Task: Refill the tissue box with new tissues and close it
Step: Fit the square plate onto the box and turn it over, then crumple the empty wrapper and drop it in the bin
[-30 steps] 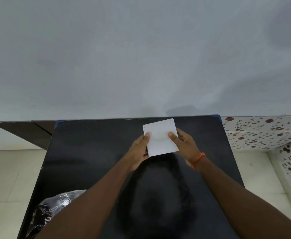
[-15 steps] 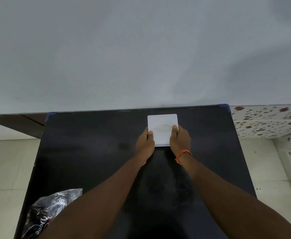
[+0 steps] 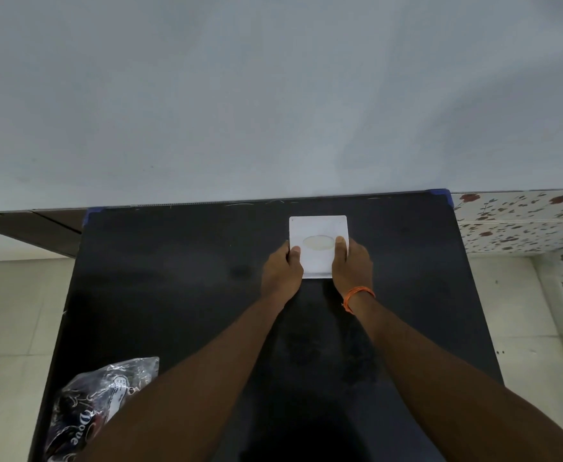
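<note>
A white square tissue box (image 3: pixel 318 228) with an oval opening in its top sits flat on the black table (image 3: pixel 180 278), near the far edge. My left hand (image 3: pixel 282 271) grips its left side, thumb resting on the top. My right hand (image 3: pixel 352 265), with an orange band at the wrist, grips the right side, thumb on top beside the oval. Pale tissue shows inside the oval opening. The box's lid looks shut.
A crumpled clear plastic wrapper (image 3: pixel 103 401) with dark print lies at the table's near left corner, partly under my left forearm. A grey wall rises behind the table. A floral-patterned surface (image 3: pixel 523 221) stands to the right, pale floor tiles on both sides.
The box was tilted and held up a second ago; now it lies flat and square on the table, farther from me. Both hands shifted to its sides.
</note>
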